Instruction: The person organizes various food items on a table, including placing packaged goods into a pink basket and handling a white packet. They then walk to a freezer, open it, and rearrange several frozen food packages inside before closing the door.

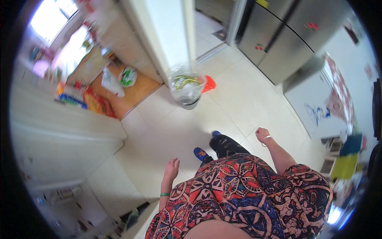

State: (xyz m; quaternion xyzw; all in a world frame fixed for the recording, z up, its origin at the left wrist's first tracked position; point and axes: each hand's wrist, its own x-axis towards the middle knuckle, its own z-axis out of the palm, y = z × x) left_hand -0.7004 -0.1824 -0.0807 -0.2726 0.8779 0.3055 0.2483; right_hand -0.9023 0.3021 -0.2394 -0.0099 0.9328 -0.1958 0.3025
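Note:
My left hand [171, 169] hangs beside my body over the tiled floor, with a green band at the wrist. It holds nothing, and its fingers are loosely extended. On the other side, my right hand [262, 134] is away from my body with its fingers curled in; I see nothing in it. A silver-coloured bracelet [267, 137] circles that wrist. Neither hand touches an object. Ahead of my feet stands a waste bin [189, 106] with a clear plastic liner [188, 93] puffed over it. A red plastic bag [209, 84] lies behind it.
A door edge or white wall end [176, 33] rises behind the bin. To the right are a steel refrigerator [273, 56] and a white cabinet-like appliance [316, 101] under a patterned cloth. Bags [112, 83] lie on the wooden floor [137, 89] through the left doorway.

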